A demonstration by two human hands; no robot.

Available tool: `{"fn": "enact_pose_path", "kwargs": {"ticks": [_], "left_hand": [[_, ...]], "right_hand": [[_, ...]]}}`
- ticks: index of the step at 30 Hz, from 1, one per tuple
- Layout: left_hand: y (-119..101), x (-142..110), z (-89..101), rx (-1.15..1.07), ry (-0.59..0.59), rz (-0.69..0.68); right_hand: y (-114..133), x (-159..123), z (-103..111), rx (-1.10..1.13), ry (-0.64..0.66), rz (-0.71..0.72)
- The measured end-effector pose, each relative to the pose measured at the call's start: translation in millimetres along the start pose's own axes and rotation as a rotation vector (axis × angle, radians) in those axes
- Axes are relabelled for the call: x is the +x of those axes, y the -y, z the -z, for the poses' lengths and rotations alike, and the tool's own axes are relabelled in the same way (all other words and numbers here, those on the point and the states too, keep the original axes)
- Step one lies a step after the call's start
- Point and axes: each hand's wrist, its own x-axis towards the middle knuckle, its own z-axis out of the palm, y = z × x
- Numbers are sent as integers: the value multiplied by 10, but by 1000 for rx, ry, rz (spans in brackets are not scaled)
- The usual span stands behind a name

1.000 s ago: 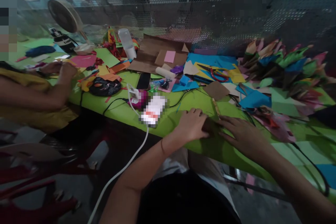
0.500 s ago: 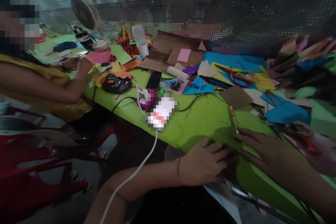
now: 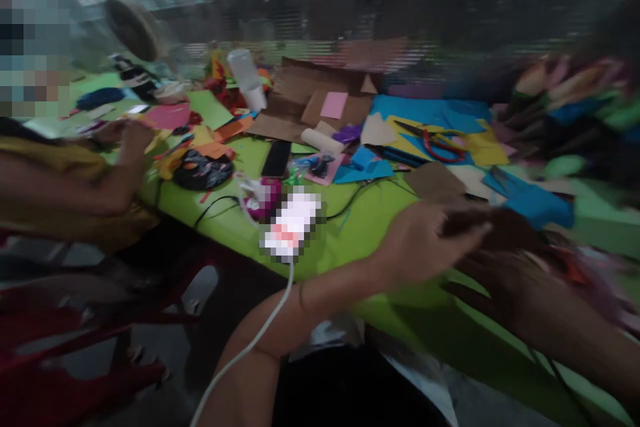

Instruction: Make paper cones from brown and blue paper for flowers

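Note:
My left hand (image 3: 417,240) is raised above the green table edge, its fingers curled on a dark brown, flat-looking piece (image 3: 510,230). Blur hides what that piece is made of. Just below it, my right hand (image 3: 510,290) reaches in from the right, fingers stretched leftward and apart; I cannot tell whether it touches the piece. Beyond both hands lie a square of brown card (image 3: 434,180) and crumpled blue paper (image 3: 537,203). A lit phone (image 3: 293,223) with a white cable rests left of my left hand.
Scissors (image 3: 440,143) with red and yellow handles lie on yellow and blue paper. A dark phone (image 3: 277,159), a cardboard box (image 3: 285,103), a clear bottle (image 3: 245,73) and a fan (image 3: 131,30) stand farther back. A co-worker in a yellow top (image 3: 60,177) sits at left.
My left hand has risen from the table edge and moved right, carrying the dark brown piece over my right hand. The whole view has shifted slightly.

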Motion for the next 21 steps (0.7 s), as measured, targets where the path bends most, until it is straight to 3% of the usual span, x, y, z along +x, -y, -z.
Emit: {"fn": "enact_pose_path", "kwargs": {"ticks": [4, 7, 12, 21], "left_hand": [[203, 434, -40, -322, -204, 215], [439, 623, -75, -489, -320, 335], [629, 570, -70, -706, -272, 475], [527, 462, -83, -705, -173, 623]], "right_hand": [[-84, 229, -140, 71, 140, -77], [-192, 309, -85, 133, 72, -143], [-315, 231, 59, 263, -185, -218], [-351, 219, 33, 335, -443, -340]]}}
